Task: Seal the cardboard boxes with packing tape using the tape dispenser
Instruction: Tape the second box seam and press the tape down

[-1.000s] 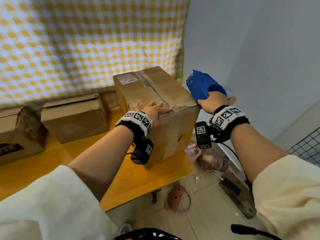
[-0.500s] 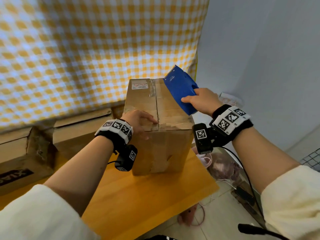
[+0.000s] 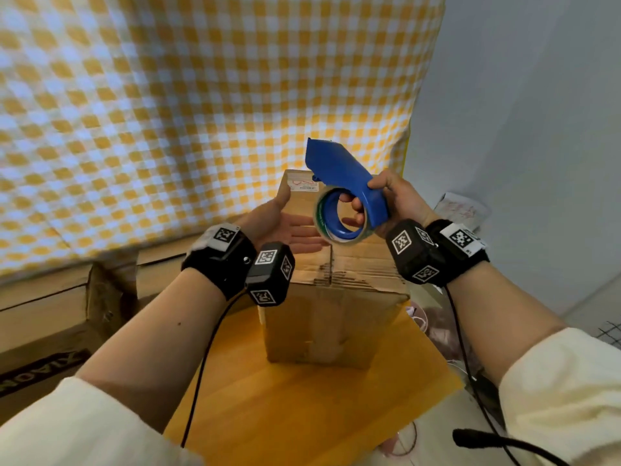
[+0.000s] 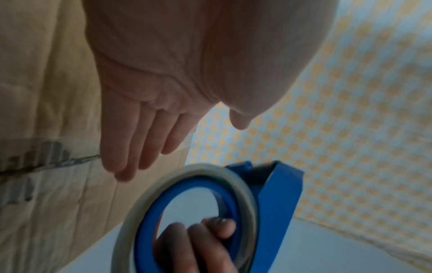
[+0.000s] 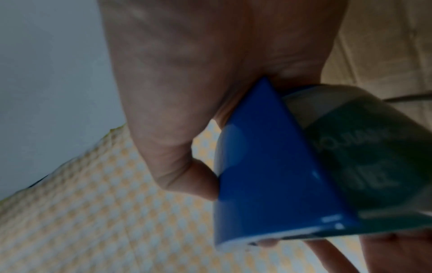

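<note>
A tall cardboard box (image 3: 331,307) is standing upright near the right end of an orange wooden table (image 3: 302,412), its top flaps lying closed and meeting along a seam that runs away from the person; what is inside cannot be seen. A white shipping label (image 3: 304,185) is sitting at the far end of its top, and torn grey patches are showing near the front edge.

The right hand (image 3: 391,200) is holding a blue tape dispenser (image 3: 346,183) in the air above the box top, fingers curling through the ring-shaped hub and the thumb pressing on the blue housing. The dispenser's long axis is slanting from the wrist up and away, with the flat nose pointing toward the checked curtain and slightly left. A roll of clear packing tape (image 3: 339,216) with a green core is sitting on the hub, its open ring facing left toward the other hand.

The left hand (image 3: 285,227) is hovering over the left half of the box top just beside the roll, palm turned toward the dispenser, fingers straight and close together, gripping nothing.

Two more closed cardboard boxes (image 3: 50,317) are lying at the table's left, against a yellow-and-white checked curtain (image 3: 188,95). Black marker-covered wrist bands (image 3: 221,253) are sitting on both wrists.
</note>
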